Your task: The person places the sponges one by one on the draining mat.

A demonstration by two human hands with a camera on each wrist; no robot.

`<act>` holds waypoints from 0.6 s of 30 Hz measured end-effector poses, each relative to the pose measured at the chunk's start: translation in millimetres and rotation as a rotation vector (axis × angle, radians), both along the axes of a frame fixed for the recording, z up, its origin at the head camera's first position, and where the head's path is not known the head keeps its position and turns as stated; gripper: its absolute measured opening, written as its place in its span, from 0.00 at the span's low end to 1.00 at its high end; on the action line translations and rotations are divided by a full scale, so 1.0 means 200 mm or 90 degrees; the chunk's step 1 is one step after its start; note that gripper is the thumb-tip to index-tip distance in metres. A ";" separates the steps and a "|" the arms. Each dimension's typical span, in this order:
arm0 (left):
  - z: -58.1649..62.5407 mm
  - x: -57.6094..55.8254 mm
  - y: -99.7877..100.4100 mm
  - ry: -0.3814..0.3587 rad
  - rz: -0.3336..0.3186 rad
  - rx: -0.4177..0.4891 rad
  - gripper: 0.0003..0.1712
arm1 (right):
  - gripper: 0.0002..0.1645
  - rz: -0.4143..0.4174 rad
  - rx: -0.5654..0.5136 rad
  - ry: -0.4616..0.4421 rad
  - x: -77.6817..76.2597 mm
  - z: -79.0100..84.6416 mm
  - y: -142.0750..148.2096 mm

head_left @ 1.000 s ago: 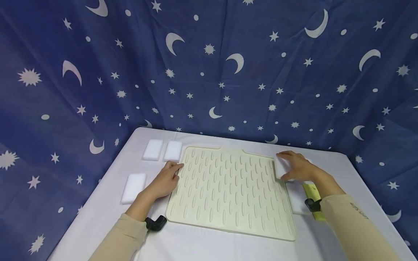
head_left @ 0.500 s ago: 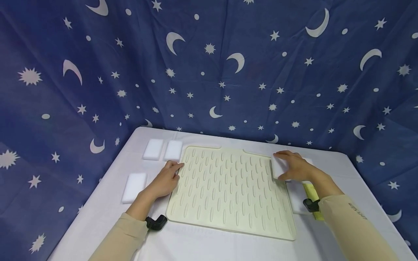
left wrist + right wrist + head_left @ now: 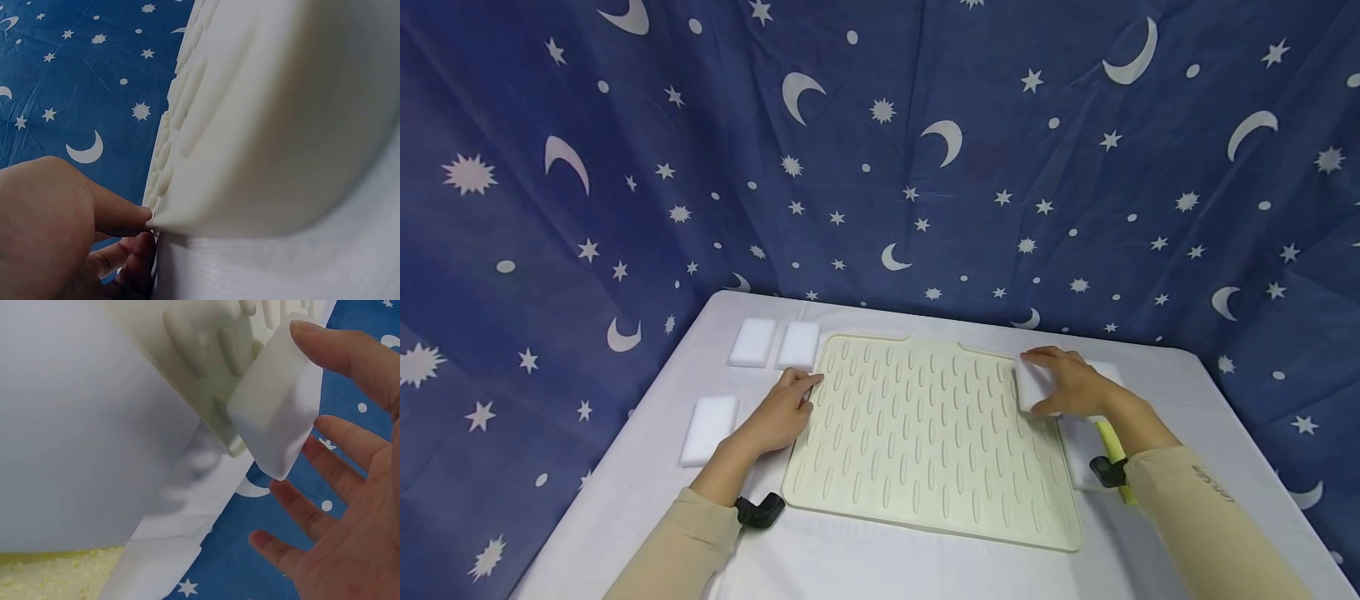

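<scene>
Gripped between thumb and parted fingers of the right hand (image 3: 1078,385), a white rectangular foam-like block (image 3: 275,394) near the far edge of the white-covered worktop (image 3: 880,567) has shifted leftward, bringing it further over the far-right corner of a cream ridged rubbery mat (image 3: 917,450), whose left rim the left hand (image 3: 778,417) pinches.

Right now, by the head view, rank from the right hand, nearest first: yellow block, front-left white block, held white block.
1. Held white block: pinched in the right hand.
2. Yellow block: right of the mat, partly hidden.
3. Front-left white block: left of the mat.
</scene>
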State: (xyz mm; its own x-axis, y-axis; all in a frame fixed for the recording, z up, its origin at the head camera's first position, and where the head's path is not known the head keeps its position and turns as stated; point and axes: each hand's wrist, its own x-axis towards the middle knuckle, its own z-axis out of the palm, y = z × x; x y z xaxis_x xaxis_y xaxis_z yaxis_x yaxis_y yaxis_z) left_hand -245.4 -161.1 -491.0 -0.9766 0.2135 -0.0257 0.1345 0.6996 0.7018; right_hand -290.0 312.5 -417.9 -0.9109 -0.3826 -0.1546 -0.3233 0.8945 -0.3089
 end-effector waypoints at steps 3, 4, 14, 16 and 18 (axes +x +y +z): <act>0.00 0.00 0.00 0.000 -0.001 0.002 0.30 | 0.58 -0.005 -0.001 -0.005 0.00 0.00 -0.01; 0.00 0.00 0.00 -0.001 -0.002 0.004 0.30 | 0.58 -0.005 0.000 -0.006 0.00 0.00 -0.02; 0.00 0.00 0.00 -0.002 -0.006 0.000 0.30 | 0.59 -0.009 0.011 -0.004 -0.02 -0.03 -0.04; 0.00 0.00 0.00 -0.001 -0.006 -0.001 0.29 | 0.59 -0.009 0.012 -0.005 -0.02 -0.03 -0.05; 0.00 0.00 0.00 0.001 -0.007 -0.001 0.29 | 0.59 -0.007 0.012 -0.007 -0.02 -0.04 -0.05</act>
